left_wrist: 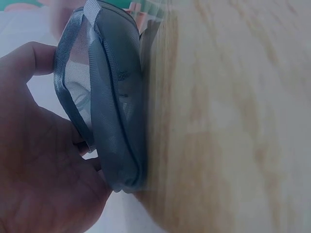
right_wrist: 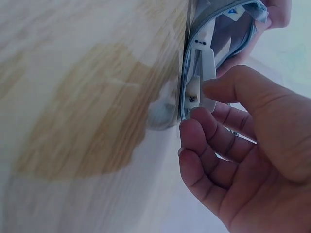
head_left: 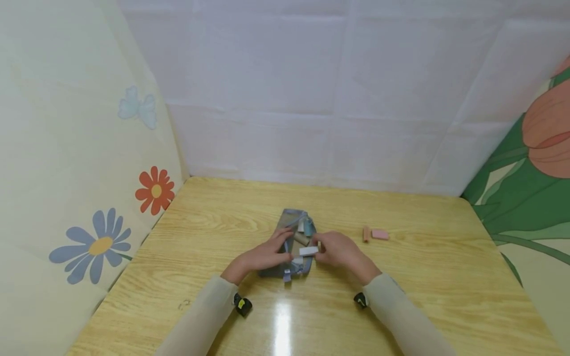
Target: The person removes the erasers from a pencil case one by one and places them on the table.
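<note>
A grey-blue zip pouch (head_left: 291, 216) with mesh sides lies unzipped on the table, several small blocks inside it. My left hand (head_left: 269, 252) grips the lip of the pouch (left_wrist: 119, 111) from the left, thumb on one side and fingers behind. At the pouch's right side, my right hand (head_left: 340, 249) pinches a white rectangular block (head_left: 308, 251) between thumb and fingers, right at the opening. Within the pouch are a brownish block (head_left: 301, 239) and a teal one (head_left: 308, 227). In the right wrist view, a white piece with dark marks (right_wrist: 193, 92) sits beside the pinched block.
On the wooden table (head_left: 427, 277), a brown-orange block (head_left: 366, 234) and a pink block (head_left: 380, 234) lie to the right of the pouch. A white cloth (head_left: 329, 99) hangs behind the table, with flower-printed cloths at both sides.
</note>
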Demonstrator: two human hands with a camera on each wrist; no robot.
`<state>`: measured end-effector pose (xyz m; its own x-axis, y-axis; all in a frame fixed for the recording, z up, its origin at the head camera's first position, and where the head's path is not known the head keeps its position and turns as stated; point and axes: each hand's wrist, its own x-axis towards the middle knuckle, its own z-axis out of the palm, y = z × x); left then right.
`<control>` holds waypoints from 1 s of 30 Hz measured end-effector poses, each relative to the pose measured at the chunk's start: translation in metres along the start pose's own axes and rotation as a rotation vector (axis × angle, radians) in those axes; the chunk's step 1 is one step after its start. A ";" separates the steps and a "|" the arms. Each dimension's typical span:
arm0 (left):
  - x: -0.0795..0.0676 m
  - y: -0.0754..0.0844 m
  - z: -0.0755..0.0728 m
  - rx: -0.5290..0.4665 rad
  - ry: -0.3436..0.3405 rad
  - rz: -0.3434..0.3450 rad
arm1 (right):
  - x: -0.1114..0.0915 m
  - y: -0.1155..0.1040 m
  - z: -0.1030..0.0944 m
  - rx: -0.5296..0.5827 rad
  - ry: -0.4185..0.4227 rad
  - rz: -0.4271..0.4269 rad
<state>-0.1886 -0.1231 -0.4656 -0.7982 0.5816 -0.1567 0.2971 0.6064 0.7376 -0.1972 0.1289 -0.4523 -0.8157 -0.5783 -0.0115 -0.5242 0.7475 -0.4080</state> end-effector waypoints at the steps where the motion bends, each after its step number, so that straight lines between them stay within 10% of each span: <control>1: 0.000 0.000 0.000 0.001 0.002 0.001 | -0.001 0.001 -0.001 -0.006 0.007 -0.002; 30: 0.002 -0.005 0.004 0.048 0.015 0.002 | -0.036 0.022 -0.021 -0.030 0.048 0.125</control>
<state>-0.1899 -0.1229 -0.4718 -0.8054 0.5748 -0.1446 0.3232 0.6304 0.7058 -0.1841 0.1731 -0.4420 -0.8856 -0.4641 -0.0167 -0.4240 0.8227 -0.3786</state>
